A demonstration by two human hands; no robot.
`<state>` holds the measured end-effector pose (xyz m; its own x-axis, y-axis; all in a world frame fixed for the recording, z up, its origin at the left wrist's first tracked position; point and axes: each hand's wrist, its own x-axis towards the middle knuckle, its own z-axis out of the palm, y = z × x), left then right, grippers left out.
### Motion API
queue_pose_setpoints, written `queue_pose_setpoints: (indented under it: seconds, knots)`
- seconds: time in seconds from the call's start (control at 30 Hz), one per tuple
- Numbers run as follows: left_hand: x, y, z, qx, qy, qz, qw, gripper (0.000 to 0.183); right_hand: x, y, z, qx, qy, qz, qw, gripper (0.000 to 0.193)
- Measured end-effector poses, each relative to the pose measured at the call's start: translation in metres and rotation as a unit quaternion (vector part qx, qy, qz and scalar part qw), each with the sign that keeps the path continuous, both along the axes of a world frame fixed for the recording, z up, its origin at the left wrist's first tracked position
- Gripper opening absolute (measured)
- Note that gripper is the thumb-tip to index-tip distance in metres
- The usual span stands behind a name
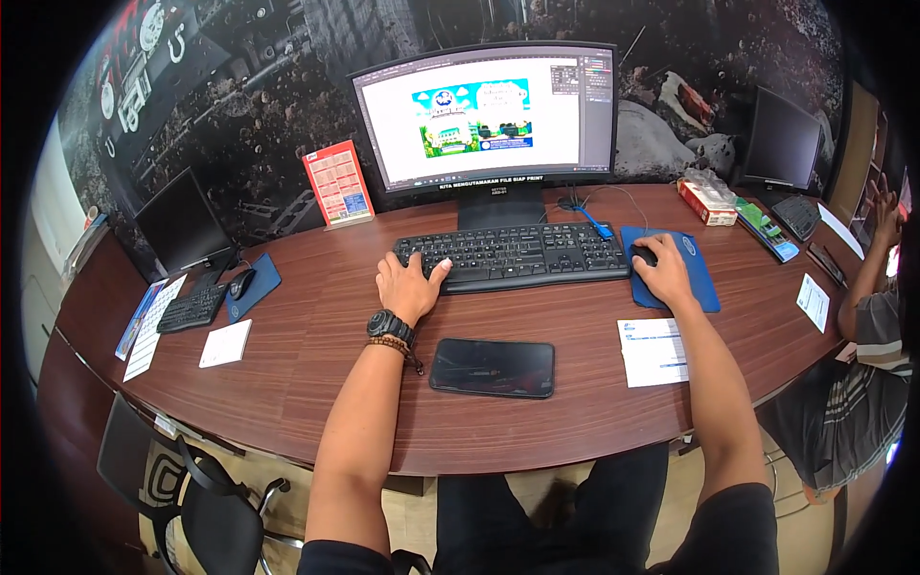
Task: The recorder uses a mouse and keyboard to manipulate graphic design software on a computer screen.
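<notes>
My left hand (407, 287) rests on the left end of a black keyboard (522, 254), its fingers spread over the keys and the thumb near the front edge. A black watch and a beaded bracelet circle that wrist. My right hand (669, 275) is curled over a dark computer mouse (645, 255) on a blue mouse pad (707, 287); the palm hides part of the mouse. Behind the keyboard stands a curved monitor (585, 134) showing a colourful blue and green layout in an editing window. A black smartphone (493, 368) lies between my forearms, its screen dark.
Printed paper (652, 352) lies partly under my right forearm. A red desk calendar (337, 182) stands left of the monitor, a red-and-white box (707, 199) to its right. Other dark monitors (182, 220) flank the desk. An office chair (216, 522) is at lower left; another person (877, 331) sits at right.
</notes>
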<state>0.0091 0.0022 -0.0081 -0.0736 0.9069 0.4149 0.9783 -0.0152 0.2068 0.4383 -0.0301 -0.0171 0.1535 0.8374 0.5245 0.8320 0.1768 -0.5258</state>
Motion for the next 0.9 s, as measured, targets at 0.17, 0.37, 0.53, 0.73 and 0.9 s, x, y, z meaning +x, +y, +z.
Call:
queue_pose_setpoints:
  seconds: [0.17, 0.37, 0.53, 0.73, 0.9]
  knots:
    - [-0.0012, 0.001, -0.0013, 0.002, 0.001, 0.003, 1.0, 0.076, -0.0015, 0.0003, -0.0004, 0.005, 0.001, 0.002, 1.0, 0.036]
    - [-0.0012, 0.0008, -0.0025, 0.007, -0.001, 0.0, 1.0, 0.075, -0.001, -0.0001, 0.0004, 0.015, -0.001, 0.006, 1.0, 0.035]
    - [-0.001, 0.0008, -0.0035, 0.01, -0.002, 0.002, 1.0, 0.076, -0.001, -0.0002, -0.0003, 0.007, 0.006, 0.005, 1.0, 0.035]
    - [0.0002, -0.0001, -0.0007, -0.001, -0.015, -0.001, 1.0, 0.076, -0.0007, 0.0019, -0.0023, 0.009, -0.001, 0.006, 1.0, 0.036]
    - [-0.0005, 0.0018, -0.0014, 0.01, -0.01, 0.002, 1.0, 0.073, 0.0011, 0.0018, -0.0027, 0.012, 0.003, 0.015, 1.0, 0.036]
